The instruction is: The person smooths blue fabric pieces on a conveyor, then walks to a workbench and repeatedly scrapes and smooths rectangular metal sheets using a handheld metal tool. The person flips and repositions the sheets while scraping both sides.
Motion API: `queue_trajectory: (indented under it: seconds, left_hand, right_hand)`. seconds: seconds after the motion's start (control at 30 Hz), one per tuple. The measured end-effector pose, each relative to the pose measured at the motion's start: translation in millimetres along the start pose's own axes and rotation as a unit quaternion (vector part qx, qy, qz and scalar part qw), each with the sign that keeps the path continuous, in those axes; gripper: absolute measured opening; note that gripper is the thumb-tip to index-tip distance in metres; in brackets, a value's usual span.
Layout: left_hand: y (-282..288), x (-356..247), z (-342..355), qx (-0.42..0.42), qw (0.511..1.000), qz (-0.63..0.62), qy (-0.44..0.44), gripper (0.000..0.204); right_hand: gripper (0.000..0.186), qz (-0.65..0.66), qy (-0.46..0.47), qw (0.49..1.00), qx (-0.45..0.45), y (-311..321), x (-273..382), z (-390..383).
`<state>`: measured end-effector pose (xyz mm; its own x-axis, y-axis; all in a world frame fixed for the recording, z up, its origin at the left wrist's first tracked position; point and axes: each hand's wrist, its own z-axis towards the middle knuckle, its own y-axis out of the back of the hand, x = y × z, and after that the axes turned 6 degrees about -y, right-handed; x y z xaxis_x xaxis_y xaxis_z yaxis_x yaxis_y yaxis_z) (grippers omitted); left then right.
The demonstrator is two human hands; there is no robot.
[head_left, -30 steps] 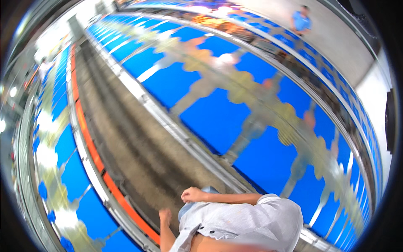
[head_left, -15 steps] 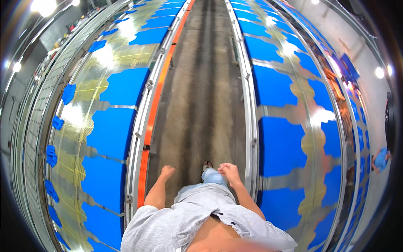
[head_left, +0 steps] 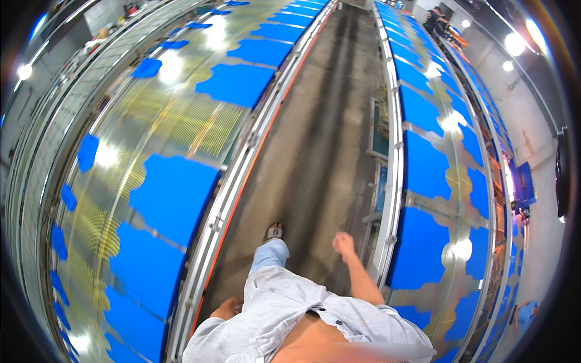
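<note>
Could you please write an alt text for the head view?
A person's left hand is low near the left table and the right hand farther forward over the aisle, neither visibly holding anything; flat blue pieces lie on this and the right table.

A bare, brownish floor point(head_left: 302, 151) with dark lengthwise streaks runs up the middle, and bright round lamps point(head_left: 514, 43) shine near the upper right edge. Along the pale right-hand wall point(head_left: 538, 115) are a long black object point(head_left: 561, 172) and a blue box-like machine point(head_left: 523, 184), with a person in dark clothing point(head_left: 432, 19) far off and a blurred person in blue point(head_left: 526, 314) lower down. Small mixed clutter point(head_left: 97, 41) lies at upper left.
</note>
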<state>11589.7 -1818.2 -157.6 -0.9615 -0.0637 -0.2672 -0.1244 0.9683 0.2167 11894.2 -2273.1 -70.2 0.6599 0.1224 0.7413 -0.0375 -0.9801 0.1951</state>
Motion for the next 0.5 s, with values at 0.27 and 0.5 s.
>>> queue_trajectory:
  seconds: [0.27, 0.5]
  left_hand:
    - [-57.0, -529.3, 75.9, 0.1, 0.937, 0.058, -0.329, 0.012]
    - [-131.8, -862.1, 141.0, 0.065, 0.889, 0.141, -0.431, 0.015]
  right_hand:
    - [0.014, -0.249, -0.057, 0.959, 0.126, 58.8, -93.3, 70.0]
    - [0.025, -0.246, -0.22, 0.942, 0.066, 26.4, 38.2, 224.2]
